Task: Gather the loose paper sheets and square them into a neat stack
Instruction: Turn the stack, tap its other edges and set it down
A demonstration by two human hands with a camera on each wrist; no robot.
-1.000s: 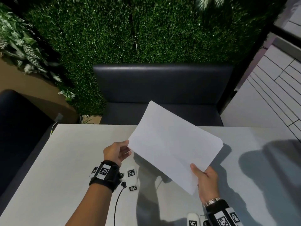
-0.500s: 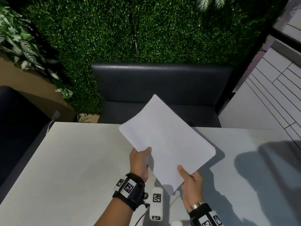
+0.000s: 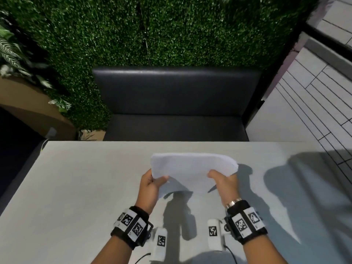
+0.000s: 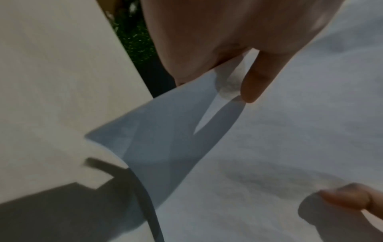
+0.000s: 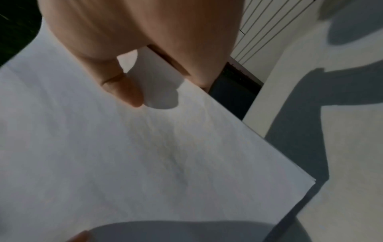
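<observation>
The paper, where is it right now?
In the head view the paper stack is held up over the middle of the grey table, between the left hand and the right hand.

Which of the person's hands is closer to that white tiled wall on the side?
Right. The right hand grips the white paper stack's edge nearest the white tiled wall; the left hand grips the far edge.
</observation>
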